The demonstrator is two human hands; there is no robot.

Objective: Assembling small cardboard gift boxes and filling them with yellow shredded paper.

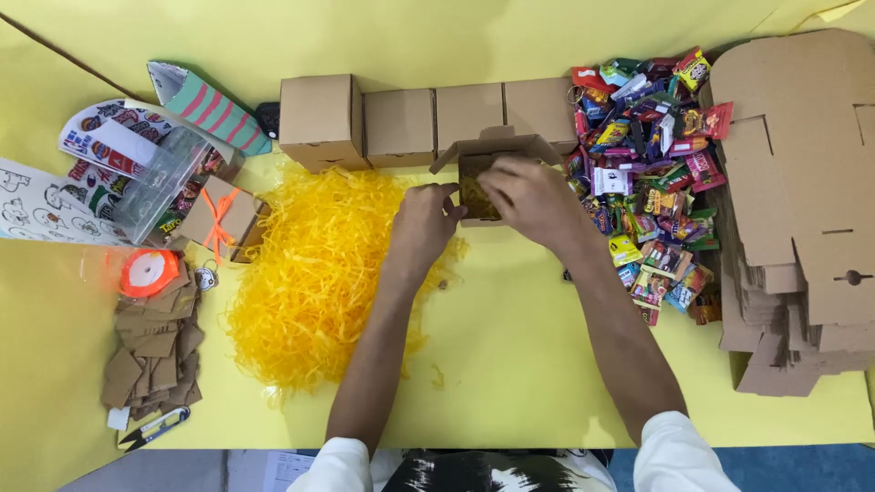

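A bright yellow paper-covered table fills the view, with a strip of grey and blue floor seen along its near edge. A small open brown cardboard box is set near the middle, against a row of closed cardboard boxes. The left hand is curled against the box's left side; the right hand is laid over its opening, fingers bent, their grip hidden. A heap of shredded yellow paper is spread to the left, a pile of colourful wrapped sweets to the right.

Shredded paper left of open box, sweets right
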